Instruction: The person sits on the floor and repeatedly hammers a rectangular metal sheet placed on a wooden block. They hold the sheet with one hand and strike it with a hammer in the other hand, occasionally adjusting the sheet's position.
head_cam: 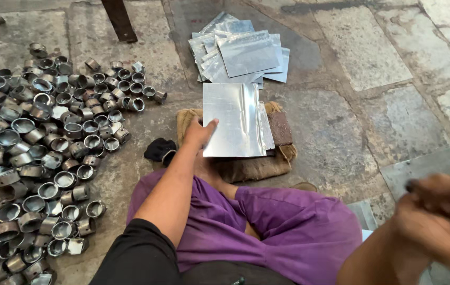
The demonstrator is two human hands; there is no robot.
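**Left hand pinned the metal sheet on the sacking**

The left hand lay on the near left corner of a shiny rectangular metal sheet, fingers spread flat and thumb along the sheet's left edge, pressing rather than gripping. The sheet rested on a folded piece of brown sacking on the stone floor, right in front of the person's purple-clad knees. A reddish-brown block sat just beside the sheet's right edge, on the same sacking.

The right hand was down at the near right, blurred and curled closed around something dark; what it held could not be told.

Beyond the sacking, a loose fanned stack of similar sheets lay on the floor. Over on the left side spread a big heap of short metal rings. A small black object lay between the heap and the sacking.
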